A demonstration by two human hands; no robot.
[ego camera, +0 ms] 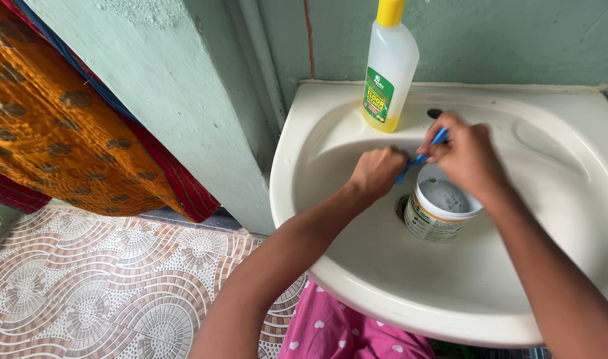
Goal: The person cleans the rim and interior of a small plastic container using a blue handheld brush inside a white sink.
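Both hands are over the basin, pinching a small blue thing (pixel 423 154) between them. The right hand (pixel 469 158) has its fingers (pixel 443 126) closed around the far end, and the left hand (pixel 377 171) is bunched into a fist on the near-left end. Can't really tell what the blue thing is, maybe a scoop or a little brush, since the hands cover most of it.

If you ask me, the trick here is keeping it right above the open white tub (pixel 440 209) so any drips or crumbs land inside, and not yanking too hard, because that tub sits loose in the bowl and looks easy to knock over.

The tub stands upright just beside the drain, under the right hand, lid off, with something pale and foamy or powdery inside, hard to say which. On the far rim of the sink (pixel 384 286) stands a tall clear bottle (pixel 389 66) with a yellow cap, nearly empty, just a bit of yellow liquid at the bottom.

Patterned floor tiles (pixel 104 292) to the left, orange cloth (pixel 58 119) hanging on the wall.
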